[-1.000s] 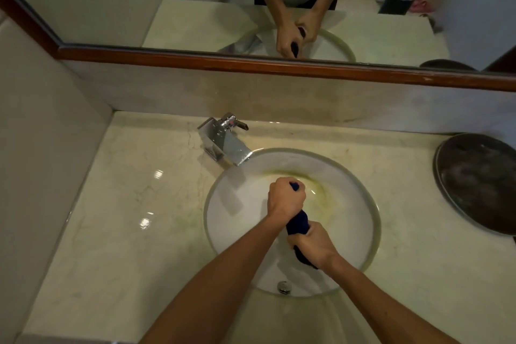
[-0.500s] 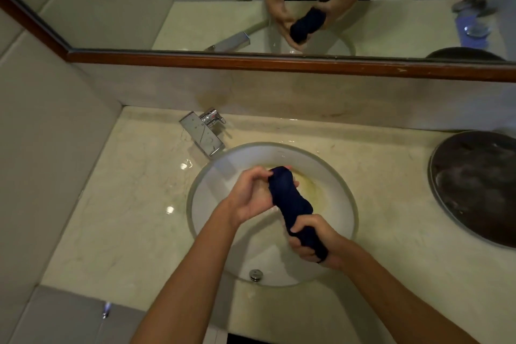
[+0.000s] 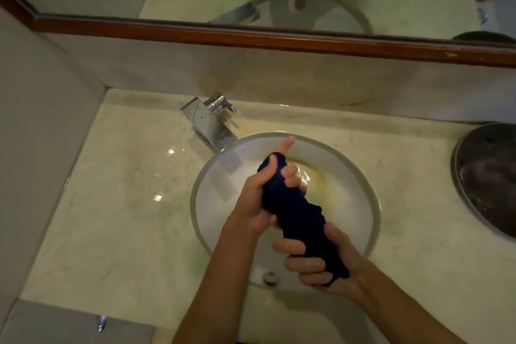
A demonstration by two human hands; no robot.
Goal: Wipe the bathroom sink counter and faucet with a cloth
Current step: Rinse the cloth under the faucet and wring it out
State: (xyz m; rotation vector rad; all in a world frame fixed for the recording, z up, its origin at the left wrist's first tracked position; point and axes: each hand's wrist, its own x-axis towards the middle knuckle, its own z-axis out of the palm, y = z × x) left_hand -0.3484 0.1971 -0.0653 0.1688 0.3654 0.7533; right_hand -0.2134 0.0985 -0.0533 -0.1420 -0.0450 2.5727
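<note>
Both hands hold a dark blue cloth (image 3: 300,220) above the sink (image 3: 360,176), bunched into a thick roll that runs from the far left down to the near right of the bowl. The left hand (image 3: 259,198) grips the far end: its fingers (image 3: 290,180) curl over the top of the roll and close around it, with one finger sticking out straight past the cloth's far tip toward the sink's back rim. The right hand (image 3: 326,265) grips the near end from below, its fingers wrapped over the cloth's left side and closed on it, so the roll's last bit pokes out at the heel of the palm. The stretch of cloth between the two hands is bare and wrinkled.

The faucet (image 3: 209,123) stands on the surface (image 3: 117,204) just beyond the sink's far-left rim, its spout reaching over the edge. The drain (image 3: 269,278) shows at the sink's near side, just left of the right hand. A dark round tray (image 3: 491,176) lies on the surface well to the right of the sink.
</note>
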